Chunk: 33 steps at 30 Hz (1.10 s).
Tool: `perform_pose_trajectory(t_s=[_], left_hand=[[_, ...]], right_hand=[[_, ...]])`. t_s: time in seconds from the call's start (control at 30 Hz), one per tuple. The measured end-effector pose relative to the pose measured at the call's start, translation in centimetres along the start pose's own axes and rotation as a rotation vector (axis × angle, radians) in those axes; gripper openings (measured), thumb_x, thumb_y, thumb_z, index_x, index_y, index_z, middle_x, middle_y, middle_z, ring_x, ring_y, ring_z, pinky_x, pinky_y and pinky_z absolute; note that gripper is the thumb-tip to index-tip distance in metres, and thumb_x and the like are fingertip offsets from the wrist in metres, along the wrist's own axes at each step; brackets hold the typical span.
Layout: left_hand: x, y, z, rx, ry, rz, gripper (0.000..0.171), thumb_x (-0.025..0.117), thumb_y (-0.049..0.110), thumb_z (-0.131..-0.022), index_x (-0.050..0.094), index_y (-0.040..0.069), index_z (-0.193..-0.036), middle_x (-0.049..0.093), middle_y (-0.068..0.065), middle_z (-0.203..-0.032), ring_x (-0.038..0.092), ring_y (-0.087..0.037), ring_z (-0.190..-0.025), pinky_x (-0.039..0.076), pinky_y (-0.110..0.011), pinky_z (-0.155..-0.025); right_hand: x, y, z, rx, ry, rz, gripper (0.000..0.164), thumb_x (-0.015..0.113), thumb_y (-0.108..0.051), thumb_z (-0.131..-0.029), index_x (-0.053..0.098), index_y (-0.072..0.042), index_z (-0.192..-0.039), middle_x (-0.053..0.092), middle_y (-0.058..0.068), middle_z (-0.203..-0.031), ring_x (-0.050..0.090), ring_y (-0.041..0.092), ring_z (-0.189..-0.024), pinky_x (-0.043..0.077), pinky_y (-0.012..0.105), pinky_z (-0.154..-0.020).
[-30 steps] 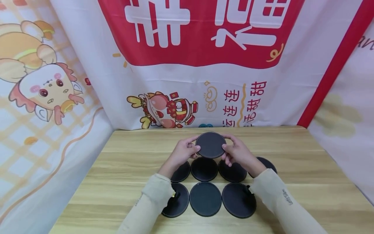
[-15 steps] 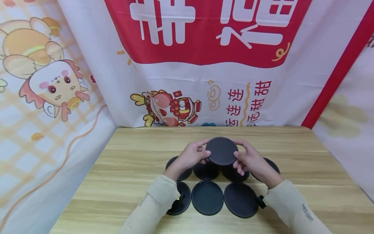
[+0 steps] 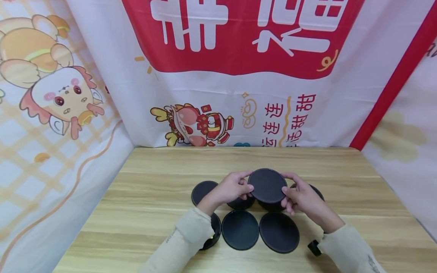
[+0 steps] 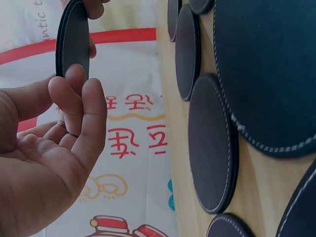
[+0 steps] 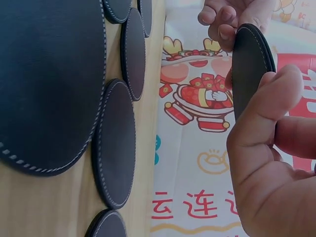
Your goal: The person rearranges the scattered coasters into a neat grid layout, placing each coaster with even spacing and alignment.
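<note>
A round black coaster [image 3: 267, 185] with a stitched edge is held above the table, pinched at opposite edges by both hands. My left hand [image 3: 233, 188] grips its left edge, thumb on the upper face. On the right edge, my right hand [image 3: 301, 195] has its thumb on the face and its other fingers behind. The wrist views show the held coaster [image 4: 74, 42] edge-on, raised off the tabletop. Below it lie matching coasters in two rows, among them a front middle coaster [image 3: 240, 229] and a front right coaster [image 3: 279, 232]. The hands partly hide the back row.
A back left coaster [image 3: 203, 192] and a back right coaster [image 3: 317, 192] flank the hands. The wooden table [image 3: 164, 170] ends at a printed cloth backdrop [image 3: 211, 91]. A small black device [image 3: 314, 248] sits by the right sleeve.
Both hands have moved the held coaster rightward and slightly nearer in the head view, from above the back middle coasters to further right. The back left coaster shows more fully now.
</note>
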<state>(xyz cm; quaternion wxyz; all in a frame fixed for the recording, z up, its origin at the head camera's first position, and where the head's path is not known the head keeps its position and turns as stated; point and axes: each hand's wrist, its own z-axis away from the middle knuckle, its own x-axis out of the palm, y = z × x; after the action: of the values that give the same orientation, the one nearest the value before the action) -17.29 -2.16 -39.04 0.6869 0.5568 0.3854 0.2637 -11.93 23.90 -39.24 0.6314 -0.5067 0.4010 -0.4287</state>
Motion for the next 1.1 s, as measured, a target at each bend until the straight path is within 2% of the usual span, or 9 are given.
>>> perform_pose_trajectory(t_s=[0.17, 0.4, 0.6, 0.8, 1.1], left_hand=[[1.4, 0.0, -0.2, -0.018, -0.034, -0.027, 0.061, 0.061, 0.001, -0.099, 0.037, 0.001, -0.155, 0.069, -0.008, -0.078, 0.061, -0.016, -0.061, 0.055, -0.026, -0.063], [3.3, -0.1, -0.3, -0.009, -0.069, -0.103, 0.063, 0.064, 0.004, -0.098, 0.037, 0.002, -0.155, 0.068, -0.014, -0.074, 0.060, -0.016, -0.058, 0.049, -0.023, -0.060], [5.0, -0.3, -0.4, -0.013, -0.095, -0.160, 0.065, 0.064, 0.003, -0.098, 0.035, -0.002, -0.155, 0.069, -0.011, -0.071, 0.057, -0.015, -0.056, 0.042, -0.022, -0.052], [7.2, 0.1, -0.7, -0.056, -0.111, -0.152, 0.066, 0.066, 0.005, -0.097, 0.036, 0.001, -0.155, 0.068, -0.004, -0.069, 0.058, -0.015, -0.053, 0.048, -0.025, -0.051], [9.7, 0.5, -0.6, -0.108, -0.082, -0.334, 0.064, 0.070, 0.010, -0.095, 0.042, 0.004, -0.152, 0.064, 0.004, -0.064, 0.057, -0.012, -0.051, 0.048, -0.023, -0.053]], right_hand=[[-0.9, 0.6, 1.1, -0.003, -0.021, -0.004, 0.055, 0.048, -0.011, -0.108, 0.021, -0.004, -0.154, 0.064, 0.014, -0.071, 0.057, 0.016, -0.050, 0.050, 0.030, -0.047], [-2.2, 1.5, 2.5, 0.018, -0.041, -0.007, 0.055, 0.047, -0.011, -0.108, 0.019, -0.002, -0.154, 0.063, 0.016, -0.072, 0.058, 0.016, -0.051, 0.051, 0.030, -0.046], [-3.2, 1.9, 3.6, 0.045, -0.060, 0.011, 0.053, 0.047, -0.012, -0.108, 0.019, -0.003, -0.152, 0.062, 0.014, -0.071, 0.057, 0.016, -0.051, 0.051, 0.030, -0.046], [-4.6, 2.6, 5.2, 0.060, -0.084, 0.029, 0.054, 0.046, -0.013, -0.108, 0.016, -0.002, -0.151, 0.063, 0.014, -0.072, 0.057, 0.014, -0.051, 0.050, 0.028, -0.046], [-5.8, 4.2, 7.0, 0.061, -0.085, 0.020, 0.056, 0.047, -0.013, -0.108, 0.014, -0.004, -0.152, 0.064, 0.018, -0.072, 0.059, 0.013, -0.052, 0.051, 0.027, -0.047]])
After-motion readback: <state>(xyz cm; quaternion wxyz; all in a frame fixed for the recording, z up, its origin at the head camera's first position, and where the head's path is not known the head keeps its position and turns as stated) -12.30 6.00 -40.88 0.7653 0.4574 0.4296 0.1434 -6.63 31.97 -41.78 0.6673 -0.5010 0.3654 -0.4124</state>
